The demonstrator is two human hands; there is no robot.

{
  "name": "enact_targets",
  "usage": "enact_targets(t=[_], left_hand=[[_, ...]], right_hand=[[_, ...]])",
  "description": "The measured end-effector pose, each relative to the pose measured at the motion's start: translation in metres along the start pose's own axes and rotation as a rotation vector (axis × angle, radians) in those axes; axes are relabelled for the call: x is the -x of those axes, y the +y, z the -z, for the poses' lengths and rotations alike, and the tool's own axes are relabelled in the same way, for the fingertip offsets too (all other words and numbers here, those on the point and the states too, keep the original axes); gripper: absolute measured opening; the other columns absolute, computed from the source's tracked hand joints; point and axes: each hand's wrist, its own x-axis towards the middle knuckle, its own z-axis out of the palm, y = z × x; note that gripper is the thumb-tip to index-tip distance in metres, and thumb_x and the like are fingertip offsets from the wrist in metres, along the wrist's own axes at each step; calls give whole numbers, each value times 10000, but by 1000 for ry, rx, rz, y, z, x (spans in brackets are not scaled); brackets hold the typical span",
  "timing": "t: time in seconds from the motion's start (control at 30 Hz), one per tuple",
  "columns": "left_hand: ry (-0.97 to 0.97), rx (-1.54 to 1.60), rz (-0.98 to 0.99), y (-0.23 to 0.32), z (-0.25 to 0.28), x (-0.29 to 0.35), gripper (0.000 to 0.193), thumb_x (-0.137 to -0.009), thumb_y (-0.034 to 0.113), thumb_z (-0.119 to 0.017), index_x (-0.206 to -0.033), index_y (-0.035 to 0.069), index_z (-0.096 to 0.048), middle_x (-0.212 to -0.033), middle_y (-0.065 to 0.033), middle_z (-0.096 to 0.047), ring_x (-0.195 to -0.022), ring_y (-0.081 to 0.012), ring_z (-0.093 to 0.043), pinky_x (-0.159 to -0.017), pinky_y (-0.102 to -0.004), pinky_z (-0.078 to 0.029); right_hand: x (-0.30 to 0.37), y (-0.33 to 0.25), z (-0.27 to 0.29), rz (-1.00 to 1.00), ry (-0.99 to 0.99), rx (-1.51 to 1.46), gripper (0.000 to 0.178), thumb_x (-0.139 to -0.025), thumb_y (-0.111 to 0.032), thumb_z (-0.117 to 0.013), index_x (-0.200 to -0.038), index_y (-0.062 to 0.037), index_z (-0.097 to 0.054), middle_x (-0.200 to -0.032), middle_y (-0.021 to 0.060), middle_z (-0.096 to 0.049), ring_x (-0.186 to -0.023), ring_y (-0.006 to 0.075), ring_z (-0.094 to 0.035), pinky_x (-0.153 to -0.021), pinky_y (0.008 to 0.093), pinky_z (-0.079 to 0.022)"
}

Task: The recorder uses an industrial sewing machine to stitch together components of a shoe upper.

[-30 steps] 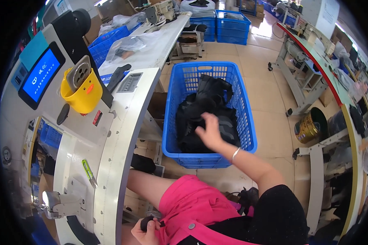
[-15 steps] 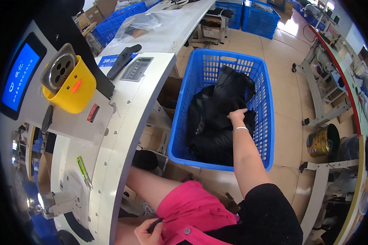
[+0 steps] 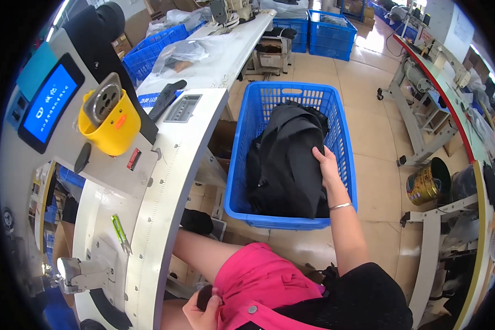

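My right hand (image 3: 327,168) grips the edge of a piece of black fabric (image 3: 291,159) and holds it partly raised over the blue plastic basket (image 3: 283,221). More black fabric lies beneath it inside the basket, mostly covered. The thumb lies on the near side of the cloth, with the other fingers partly hidden. Down at my lap, my left hand (image 3: 201,314) is closed around a small dark piece (image 3: 205,297), pinched between thumb and fingers; its kind is unclear.
At my left stands a white sewing machine table (image 3: 165,181) with a lit screen (image 3: 49,104), a yellow cup (image 3: 115,132) holding a phone, and green thread snips (image 3: 118,228). A red-edged table (image 3: 445,88) is on the right, near a gold tin bucket (image 3: 423,187). Blue crates (image 3: 333,41) stand behind.
My right hand has lifted a black fabric piece up from the pile, and it now spreads upright across the basket. The left hand stays at my lap with the dark piece. The view has shifted slightly.
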Motion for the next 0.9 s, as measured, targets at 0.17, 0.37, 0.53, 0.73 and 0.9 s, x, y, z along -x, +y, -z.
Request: enact_targets(t=[0.17,0.37,0.53,0.73,0.9], left_hand=[[-95,123,-157,14,5,-3,195,-865,97,-628,-993,-31,-558,-852,-75,-586,-769,-135,-537,-745,-263,-433],[-255,284,-309,26,20,-32,194,-898,175,-580,-974,49,-454,-1113,-170,-538,-1015,-240,-535,-835,-340,-448],[-412,369,-326,42,12,-55,388,-946,385,-508,-1099,31,-456,-1297,-231,-464,-1218,-330,-459,-786,-343,-487],[-378,431,-213,30,14,-56,522,-900,440,-564,-1140,-14,-473,-1206,-177,-544,-1128,-269,-543,-897,-356,-474],[-616,668,-46,10,24,-57,652,-910,377,-543,-1344,-72,-353,-1328,-192,-474,-1210,-300,-485,-1024,-414,-382]], right_hand=[[41,-47,-25,44,-348,20,284,-903,-132,-591,-1160,-12,-578,-1038,39,-645,-902,111,-607,-818,255,-483],[91,-97,-65,168,-603,340,181,-886,-112,-586,-1000,25,-616,-888,-6,-623,-821,62,-539,-769,226,-451],[140,-130,-122,383,-822,918,243,-857,-201,-615,-859,42,-601,-713,140,-598,-673,179,-565,-648,325,-445],[174,-145,-161,434,-1012,1142,318,-852,-273,-613,-841,44,-620,-754,234,-602,-750,381,-595,-686,401,-458],[182,-140,-170,414,-1069,1146,358,-843,-304,-619,-850,54,-636,-795,249,-622,-797,392,-615,-731,410,-478]])
